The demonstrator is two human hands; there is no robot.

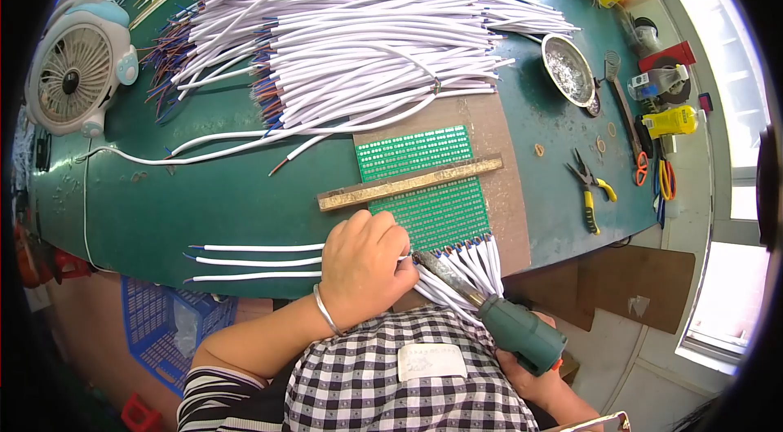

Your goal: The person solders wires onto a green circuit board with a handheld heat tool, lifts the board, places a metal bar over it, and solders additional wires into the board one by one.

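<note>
My left hand (364,269), with a bangle at its wrist, is closed in a pinch on a white cable at the near-left edge of a green circuit board (444,216). White cables (257,261) with blue wire ends run out to its left. My right hand (530,375) is wrapped around a green-handled soldering iron (522,334), partly hiding the fingers. The iron's metal tip lies beside my left fingertips at the board's near edge. Along that edge several white cables (489,265) are attached and hang toward me. A wooden bar (408,183) lies across the board.
The board rests on a brown sheet (510,212). Large bundles of white cables (375,48) lie behind it. Right are pliers (589,187), a metal bowl (568,71), scissors (640,167) and a yellow bottle (670,121). A fan (77,65) stands far left; a blue basket (159,342) sits below.
</note>
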